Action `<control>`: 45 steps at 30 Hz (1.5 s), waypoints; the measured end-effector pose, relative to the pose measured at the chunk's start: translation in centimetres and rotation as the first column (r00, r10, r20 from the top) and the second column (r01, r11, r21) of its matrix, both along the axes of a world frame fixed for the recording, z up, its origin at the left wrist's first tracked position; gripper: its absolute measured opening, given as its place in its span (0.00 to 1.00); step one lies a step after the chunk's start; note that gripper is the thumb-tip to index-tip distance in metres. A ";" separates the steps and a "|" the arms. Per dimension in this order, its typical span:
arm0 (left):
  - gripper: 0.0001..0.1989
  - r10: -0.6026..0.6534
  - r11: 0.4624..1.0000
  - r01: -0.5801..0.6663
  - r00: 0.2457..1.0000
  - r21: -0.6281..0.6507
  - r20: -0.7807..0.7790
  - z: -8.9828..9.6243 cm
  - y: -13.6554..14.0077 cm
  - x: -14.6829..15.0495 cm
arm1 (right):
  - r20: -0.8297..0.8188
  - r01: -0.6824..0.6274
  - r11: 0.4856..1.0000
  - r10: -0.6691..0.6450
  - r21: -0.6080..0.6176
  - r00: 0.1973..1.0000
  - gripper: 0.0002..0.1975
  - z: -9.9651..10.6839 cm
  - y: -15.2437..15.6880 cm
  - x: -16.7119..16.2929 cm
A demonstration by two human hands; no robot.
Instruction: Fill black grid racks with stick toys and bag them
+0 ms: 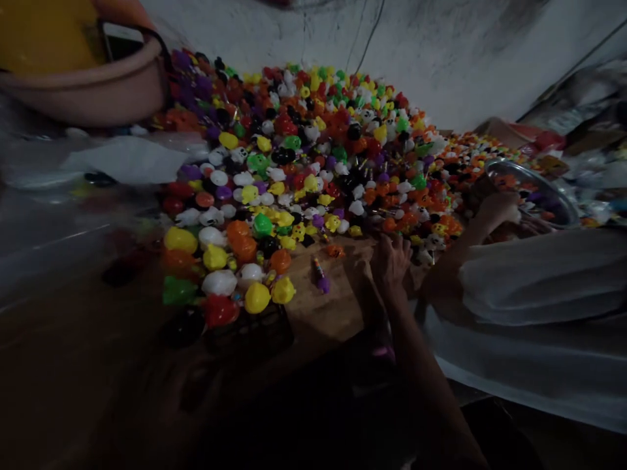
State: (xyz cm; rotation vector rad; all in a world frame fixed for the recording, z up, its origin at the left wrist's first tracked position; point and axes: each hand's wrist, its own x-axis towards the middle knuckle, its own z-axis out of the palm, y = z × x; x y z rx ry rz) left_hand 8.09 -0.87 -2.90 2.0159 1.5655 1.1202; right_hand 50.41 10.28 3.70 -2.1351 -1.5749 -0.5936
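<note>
My right hand point(392, 258) is at the near edge of a heap of small toy figures point(304, 150), with its fingers bent and closed. What is in them, if anything, is hidden. To its left on the brown board point(337, 307) lie an orange toy figure point(336, 250) and a small stick-like piece with a purple end point(321, 277). My left hand point(181, 385) is a dark blur low on the left, its fingers too dim to read. Just beyond it, rows of larger yellow, white, orange, green and red toy figures point(257, 297) sit on a black grid tray point(264, 333).
Another person's hand point(499, 209) reaches into a metal bowl point(571, 202) on the right; a pale garment point(539, 277) is beside it. A pink basin point(93, 98) with a phone point(122, 40) at its rim stands at upper left. Clear plastic point(127, 160) lies below it.
</note>
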 end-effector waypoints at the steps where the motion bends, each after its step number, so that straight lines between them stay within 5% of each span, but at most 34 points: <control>1: 0.20 -0.036 0.999 0.038 0.998 0.037 -0.047 -0.1 0.1 0.3 | 0.049 0.046 0.997 -0.043 -0.063 0.998 0.19 0.1 1.2 0.4; 5: 0.27 -0.089 0.991 0.100 0.990 0.094 -0.110 -0.9 0.5 2.2 | 0.132 0.164 0.945 -0.131 -0.284 0.983 0.19 0.1 5.5 1.0; 10: 0.31 -0.127 0.976 0.164 0.962 0.143 -0.240 -1.6 0.9 4.1 | 0.152 0.135 0.927 -0.086 -0.349 0.985 0.19 0.0 7.2 2.0; 16: 0.32 -0.210 0.942 0.313 0.832 0.122 -0.514 0.1 2.1 3.9 | 0.020 -0.084 0.992 0.086 -0.097 0.996 0.17 1.4 3.7 0.5; 20: 0.24 -0.205 0.951 0.288 0.862 0.115 -0.464 1.6 3.0 4.7 | -0.188 -0.248 0.953 0.279 0.172 0.942 0.11 3.9 -0.2 -2.4; 23: 0.23 -0.206 0.971 0.235 0.915 0.044 -0.348 2.3 3.1 5.5 | -0.423 -0.179 0.891 0.365 0.418 0.829 0.08 4.4 -3.8 -4.9; 25: 0.20 -0.181 0.981 0.194 0.945 0.021 -0.273 2.6 3.0 6.0 | -0.628 -0.056 0.867 0.402 0.495 0.667 0.10 3.4 -6.3 -6.7; 27: 0.16 -0.163 0.986 0.168 0.962 0.004 -0.217 2.7 3.0 6.3 | -0.775 0.045 0.884 0.383 0.466 0.502 0.12 1.6 -8.6 -8.3; 29: 0.15 -0.160 0.987 0.163 0.969 -0.004 -0.189 2.8 3.0 6.6 | -0.832 0.067 0.919 0.320 0.390 0.452 0.11 -0.6 -10.1 -9.4; 32: 0.14 -0.163 0.985 0.172 0.968 0.031 -0.189 2.8 2.7 6.8 | -0.722 -0.084 0.957 0.265 0.277 0.639 0.11 -3.1 -11.1 -9.9; 36: 0.12 -0.156 0.974 0.187 0.963 0.127 -0.222 3.2 1.8 5.9 | -0.341 -0.237 0.972 0.224 0.006 0.913 0.16 -4.1 -10.8 -8.9; 40: 0.12 -0.109 0.977 0.149 0.965 0.155 -0.238 3.7 1.2 4.9 | -0.149 -0.242 0.954 0.218 -0.174 0.965 0.17 -3.5 -9.9 -7.7; 45: 0.10 -0.100 0.975 0.158 0.940 0.156 -0.328 4.3 1.6 4.6 | -0.269 -0.365 0.916 0.314 -0.166 0.911 0.13 -2.3 -9.6 -7.3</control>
